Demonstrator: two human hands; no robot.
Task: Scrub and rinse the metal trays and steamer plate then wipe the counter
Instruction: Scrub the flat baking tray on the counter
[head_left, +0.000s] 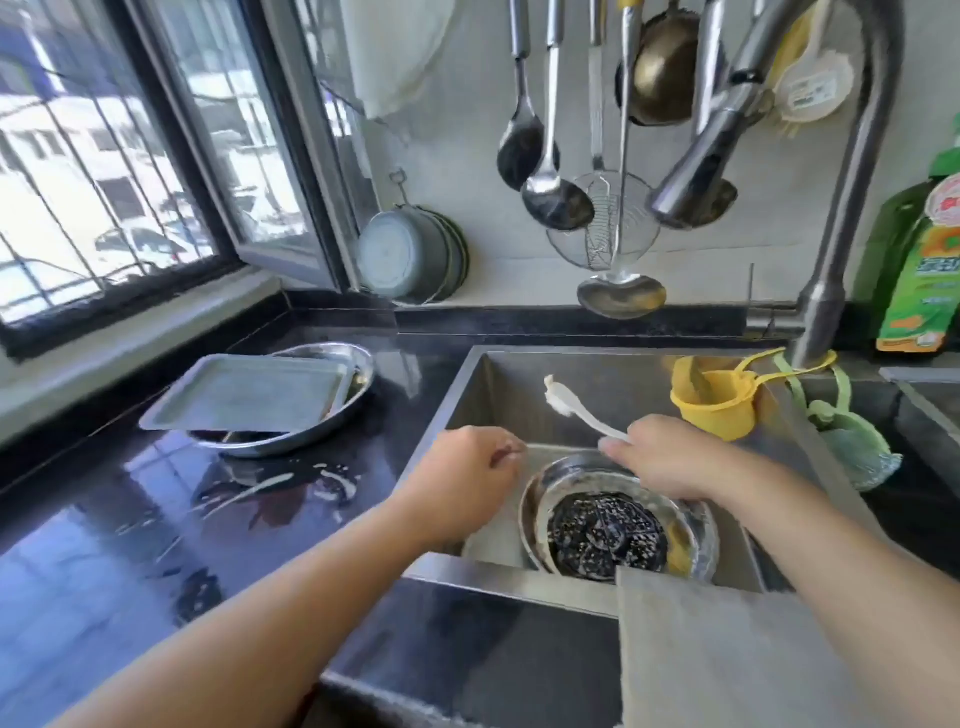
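Note:
A round metal tray (701, 525) lies in the steel sink (467, 410), with a dark perforated steamer plate (605, 535) inside it. My right hand (670, 457) grips the handle of a white brush (571, 408) above the tray, bristle end pointing up and left. My left hand (462, 478) hangs over the sink's left edge with curled fingers, seemingly pinching the tray's thin rim. On the black counter (104, 545) to the left, a rectangular metal tray (244, 395) rests tilted on a round metal tray (311, 436).
The faucet spout (701, 171) hangs above the sink with no water visible. A yellow strainer cup (711, 405) and a green net (852, 447) hang at the faucet base. A green detergent bottle (924, 270) stands at right. Ladles hang on the wall. White suds streak the counter (270, 488).

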